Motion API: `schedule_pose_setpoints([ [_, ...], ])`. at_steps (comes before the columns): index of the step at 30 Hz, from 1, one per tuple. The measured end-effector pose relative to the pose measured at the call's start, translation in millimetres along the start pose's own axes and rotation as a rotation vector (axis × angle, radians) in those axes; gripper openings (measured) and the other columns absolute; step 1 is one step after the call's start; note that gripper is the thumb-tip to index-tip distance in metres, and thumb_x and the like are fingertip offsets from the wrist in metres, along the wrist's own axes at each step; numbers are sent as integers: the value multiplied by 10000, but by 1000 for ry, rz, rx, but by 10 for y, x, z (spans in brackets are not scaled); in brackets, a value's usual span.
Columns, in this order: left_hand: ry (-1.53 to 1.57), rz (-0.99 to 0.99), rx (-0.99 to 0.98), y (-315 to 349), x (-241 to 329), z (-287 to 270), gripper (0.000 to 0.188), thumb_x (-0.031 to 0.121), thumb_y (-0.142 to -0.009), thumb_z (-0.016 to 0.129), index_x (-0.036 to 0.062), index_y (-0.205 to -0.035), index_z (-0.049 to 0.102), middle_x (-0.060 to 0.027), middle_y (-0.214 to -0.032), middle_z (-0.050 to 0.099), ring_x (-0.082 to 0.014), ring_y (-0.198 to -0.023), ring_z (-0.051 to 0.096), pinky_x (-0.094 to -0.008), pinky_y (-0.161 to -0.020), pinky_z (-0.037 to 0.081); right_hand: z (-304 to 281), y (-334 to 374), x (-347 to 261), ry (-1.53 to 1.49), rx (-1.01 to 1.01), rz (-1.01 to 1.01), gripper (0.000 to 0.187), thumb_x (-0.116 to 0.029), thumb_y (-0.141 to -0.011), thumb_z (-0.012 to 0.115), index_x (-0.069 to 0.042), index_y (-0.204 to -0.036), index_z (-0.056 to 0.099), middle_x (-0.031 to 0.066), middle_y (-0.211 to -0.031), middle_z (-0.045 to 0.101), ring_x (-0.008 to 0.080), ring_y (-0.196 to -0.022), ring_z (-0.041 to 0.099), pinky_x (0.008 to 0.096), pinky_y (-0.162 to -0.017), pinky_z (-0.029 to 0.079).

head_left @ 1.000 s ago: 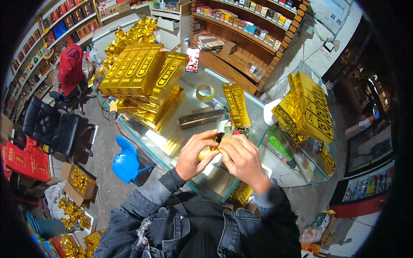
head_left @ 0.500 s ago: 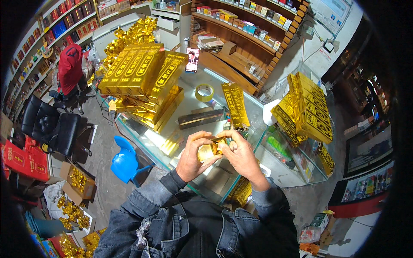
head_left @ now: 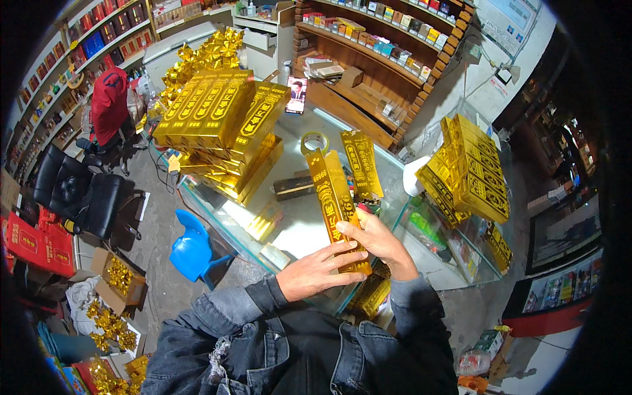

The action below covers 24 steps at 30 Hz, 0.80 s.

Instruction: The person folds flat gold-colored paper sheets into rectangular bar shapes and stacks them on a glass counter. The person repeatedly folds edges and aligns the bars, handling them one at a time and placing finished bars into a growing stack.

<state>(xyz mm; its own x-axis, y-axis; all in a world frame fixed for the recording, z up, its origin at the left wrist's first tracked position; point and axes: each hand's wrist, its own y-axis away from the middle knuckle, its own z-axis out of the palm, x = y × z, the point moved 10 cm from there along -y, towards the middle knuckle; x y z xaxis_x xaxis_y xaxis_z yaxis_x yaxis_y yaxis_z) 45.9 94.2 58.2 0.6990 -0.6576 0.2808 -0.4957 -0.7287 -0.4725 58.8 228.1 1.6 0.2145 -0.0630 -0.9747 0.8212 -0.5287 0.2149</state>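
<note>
One glass worktop [head_left: 299, 227] spreads before you. Past its edge on your left stand one black office chair [head_left: 79, 194] and, nearer, one blue plastic chair [head_left: 194, 247]. Two stacks of gold boxes flank you: the left stack [head_left: 204, 108], the bigger, shows four boxes side by side on top and a fifth slanting at their right; the right stack [head_left: 486, 172] is hard to count. Two long gold cartons come next: the held carton [head_left: 331, 201], tilted in front of your chest, and the loose carton [head_left: 361, 161], lying just beyond it to the right. Of your two hands, the right hand [head_left: 382, 243] is clamped on the held carton near its lower end, thumb on top; the left hand [head_left: 316, 271] lays its fingers across that end, and I cannot tell whether it grips. Smaller still are one dark slim box [head_left: 293, 189], one lit smartphone [head_left: 296, 95] and one tape roll [head_left: 307, 143], partly covered by the held carton.
</note>
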Motion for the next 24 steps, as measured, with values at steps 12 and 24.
schedule_pose_setpoints([
  [12, 204, -513, 634, 361, -987, -276, 689, 120, -846, 763, 47, -1401, 360, -226, -1319, 508, -373, -1128, 595, -411, -957, 504, 291, -107, 449, 683, 302, -242, 697, -268, -820, 777, 15, -1351, 424, 296, -1141, 605, 468, -1039, 601, 486, -866, 500],
  [24, 157, -483, 504, 213, -802, -365, 398, 134, -861, 731, 88, -1234, 600, -210, -1320, 526, -373, -1139, 594, -412, -943, 513, 337, 685, -722, 1022, 588, -843, 260, -67, -839, 697, -47, -1098, 671, 177, -1254, 556, 304, -1081, 586, 404, -894, 502],
])
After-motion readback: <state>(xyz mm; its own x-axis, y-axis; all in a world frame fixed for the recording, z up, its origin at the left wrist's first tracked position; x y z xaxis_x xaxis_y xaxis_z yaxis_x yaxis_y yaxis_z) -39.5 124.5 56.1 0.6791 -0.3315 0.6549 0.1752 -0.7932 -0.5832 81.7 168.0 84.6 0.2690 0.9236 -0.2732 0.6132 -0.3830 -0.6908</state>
